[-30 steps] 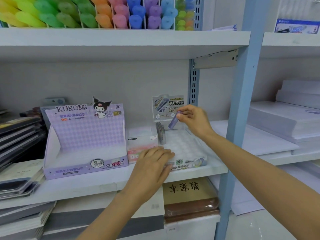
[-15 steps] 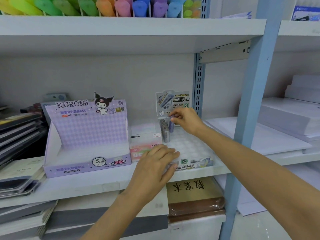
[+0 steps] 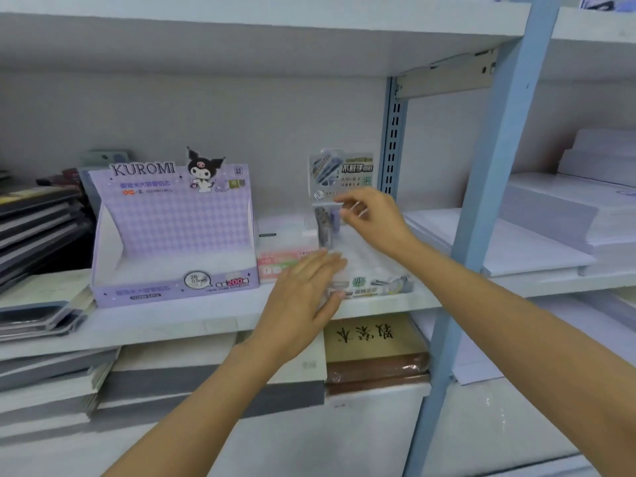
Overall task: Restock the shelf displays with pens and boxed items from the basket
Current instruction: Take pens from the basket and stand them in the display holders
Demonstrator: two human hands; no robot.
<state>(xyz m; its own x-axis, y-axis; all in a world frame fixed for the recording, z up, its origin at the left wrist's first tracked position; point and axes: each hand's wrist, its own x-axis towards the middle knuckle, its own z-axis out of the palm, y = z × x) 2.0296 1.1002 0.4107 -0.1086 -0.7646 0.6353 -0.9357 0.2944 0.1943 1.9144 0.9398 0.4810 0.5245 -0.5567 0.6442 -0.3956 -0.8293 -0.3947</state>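
A clear plastic display tray (image 3: 373, 261) with an upright printed card (image 3: 340, 175) stands on the white shelf (image 3: 192, 321). At the tray's back left corner stand a few small tubes: grey ones (image 3: 322, 223) and a purple one (image 3: 334, 218). My right hand (image 3: 373, 222) hovers just right of and above these tubes, blurred, fingers loose and holding nothing. My left hand (image 3: 303, 297) rests flat on the tray's front left edge with straight fingers. No basket is in view.
Left of the tray sit a small white and pink box (image 3: 285, 251) and an empty purple Kuromi display box (image 3: 172, 235). A blue upright post (image 3: 481, 201) rises right of the tray. White paper stacks (image 3: 568, 228) lie at right, notebooks (image 3: 34, 218) at left, brown books (image 3: 375, 356) below.
My right hand lowered the purple tube into the tray's back corner beside the grey ones, let it go and lifted off. My left hand stayed on the tray's front.
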